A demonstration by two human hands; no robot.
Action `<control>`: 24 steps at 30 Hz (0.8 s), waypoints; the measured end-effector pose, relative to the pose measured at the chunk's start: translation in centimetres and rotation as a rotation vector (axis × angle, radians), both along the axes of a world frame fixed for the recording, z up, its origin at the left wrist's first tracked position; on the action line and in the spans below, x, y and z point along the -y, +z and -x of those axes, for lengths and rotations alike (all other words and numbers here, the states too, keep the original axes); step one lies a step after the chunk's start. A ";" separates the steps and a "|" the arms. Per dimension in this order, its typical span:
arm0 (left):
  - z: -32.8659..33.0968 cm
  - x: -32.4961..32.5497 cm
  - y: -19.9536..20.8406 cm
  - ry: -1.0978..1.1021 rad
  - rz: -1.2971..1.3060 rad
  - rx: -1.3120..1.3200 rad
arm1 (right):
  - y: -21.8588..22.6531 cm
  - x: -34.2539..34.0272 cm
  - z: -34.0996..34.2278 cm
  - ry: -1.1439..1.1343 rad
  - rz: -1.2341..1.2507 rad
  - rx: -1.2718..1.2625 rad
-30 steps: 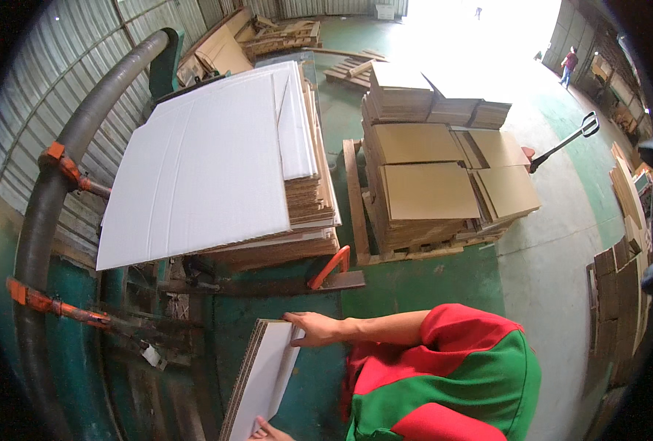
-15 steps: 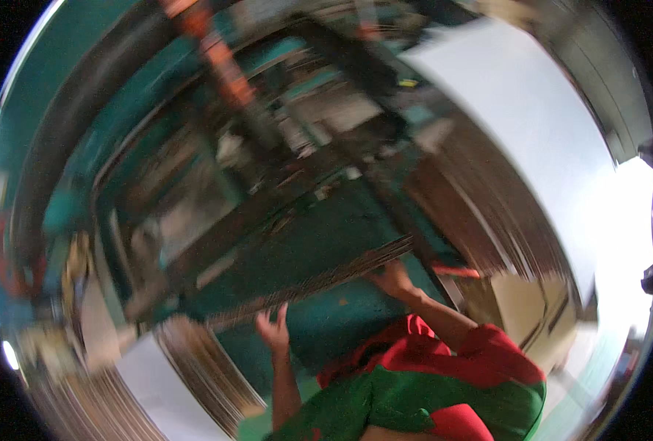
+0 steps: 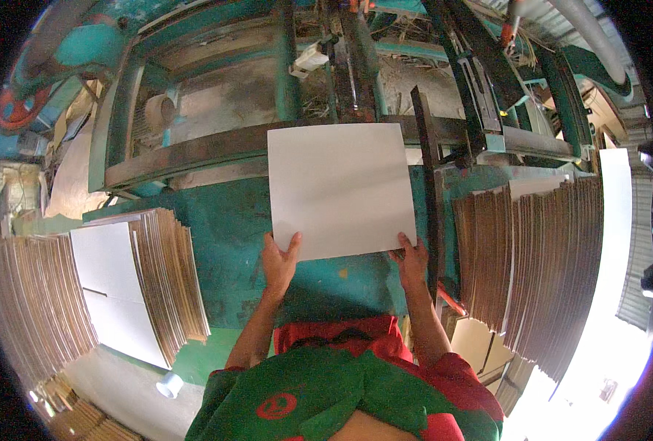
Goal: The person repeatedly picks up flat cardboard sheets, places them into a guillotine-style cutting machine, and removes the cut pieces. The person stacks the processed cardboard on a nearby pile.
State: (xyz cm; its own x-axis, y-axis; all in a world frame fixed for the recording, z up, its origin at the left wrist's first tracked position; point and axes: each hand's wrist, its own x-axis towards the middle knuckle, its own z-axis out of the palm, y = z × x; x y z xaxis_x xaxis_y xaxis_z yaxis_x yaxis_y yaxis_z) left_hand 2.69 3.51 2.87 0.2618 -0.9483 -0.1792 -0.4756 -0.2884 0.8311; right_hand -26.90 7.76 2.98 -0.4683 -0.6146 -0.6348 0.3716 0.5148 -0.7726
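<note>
A flat, nearly square white cardboard sheet (image 3: 341, 187) is in front of me, above the green machine table (image 3: 227, 253). My left hand (image 3: 281, 259) grips its near left corner, thumb on top and fingers mostly hidden underneath. At the near right corner my right hand (image 3: 411, 257) holds the sheet the same way, thumb on top. The sheet's far edge reaches the dark metal crossbar (image 3: 209, 153) of the machine. Just right of the sheet stands a dark upright metal guide bar (image 3: 431, 191).
Stacked cardboard sheets (image 3: 532, 264) stand on the right. To the left is another cardboard stack (image 3: 168, 272), with white sheets (image 3: 117, 283) beside it. A green machine frame with rails (image 3: 481, 88) spans the far side. A small white cup-like object (image 3: 169, 385) lies at lower left.
My view has swung round and steadied. The sheet, seen edge-on and blurred before, now shows its white face. Both hands now grip its near corners.
</note>
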 end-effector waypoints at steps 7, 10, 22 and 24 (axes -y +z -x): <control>4.4 2.0 -0.9 -0.032 -0.135 -0.264 | -1.3 -0.4 1.6 -0.274 0.098 0.422; 5.1 3.1 -0.8 -0.064 -0.112 -0.254 | -2.1 0.3 2.3 -0.253 0.043 0.443; 5.3 12.7 0.5 -0.152 -0.208 -0.174 | -1.2 10.9 4.5 -0.007 0.007 0.431; 5.3 16.7 0.0 -0.171 -0.194 -0.143 | -1.6 14.8 4.8 0.016 0.023 0.439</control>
